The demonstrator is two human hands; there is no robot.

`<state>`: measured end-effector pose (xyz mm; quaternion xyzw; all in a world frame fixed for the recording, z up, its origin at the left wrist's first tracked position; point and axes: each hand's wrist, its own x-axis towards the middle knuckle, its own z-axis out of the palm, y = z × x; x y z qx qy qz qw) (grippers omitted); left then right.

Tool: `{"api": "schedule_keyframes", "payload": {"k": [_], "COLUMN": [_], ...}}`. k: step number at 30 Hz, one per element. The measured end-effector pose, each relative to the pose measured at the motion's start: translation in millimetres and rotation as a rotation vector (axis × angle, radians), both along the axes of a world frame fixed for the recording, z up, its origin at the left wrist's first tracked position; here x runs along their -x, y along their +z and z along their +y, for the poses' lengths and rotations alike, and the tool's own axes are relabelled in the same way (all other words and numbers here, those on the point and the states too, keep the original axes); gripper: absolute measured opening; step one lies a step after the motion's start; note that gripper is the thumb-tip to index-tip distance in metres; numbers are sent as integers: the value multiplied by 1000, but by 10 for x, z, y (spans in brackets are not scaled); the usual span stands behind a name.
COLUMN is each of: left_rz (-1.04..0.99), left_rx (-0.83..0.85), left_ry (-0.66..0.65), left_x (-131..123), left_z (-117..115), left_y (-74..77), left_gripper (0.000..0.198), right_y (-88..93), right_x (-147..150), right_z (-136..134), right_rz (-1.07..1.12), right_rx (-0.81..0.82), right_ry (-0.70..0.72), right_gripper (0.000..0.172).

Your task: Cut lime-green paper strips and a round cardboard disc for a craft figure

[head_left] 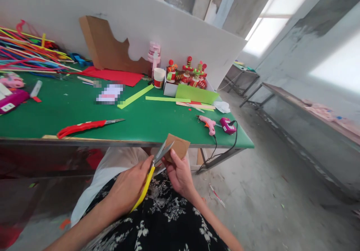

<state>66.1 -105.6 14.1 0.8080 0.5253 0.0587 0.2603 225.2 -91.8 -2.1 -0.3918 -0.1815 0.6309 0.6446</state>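
My left hand (131,185) is closed around the yellow-handled scissors (146,185), whose blades are spread apart and reach up to the left edge of a small brown cardboard piece (180,146). A curved line shows on the cardboard. My right hand (180,174) pinches that piece from below, thumb on its face. Both hands are above my lap, just in front of the table edge. Part of the lower blade and the fingers behind the cardboard are hidden.
On the green table (157,123) lie red-handled scissors (84,126), a pink glue gun (208,124) with a cord hanging off the edge, green paper strips (136,96) and a paper cup (159,78). A box of red figures (187,75) stands behind. Colourful pipe cleaners (25,52) are piled left.
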Motion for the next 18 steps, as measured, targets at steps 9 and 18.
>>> {"api": "schedule_keyframes", "payload": {"k": [9, 18], "left_rz": [-7, 93], "left_rx": [-11, 5], "left_ry": [-3, 18], "left_x": [-18, -57], "left_z": [11, 9], "left_y": [-45, -103], "left_gripper": [59, 62], "right_y": [-84, -90], "right_x": [61, 113], "right_z": [-30, -53], "right_rz": [104, 109], "right_rx": [51, 28], "right_ry": [18, 32], "right_gripper": [41, 40]}}
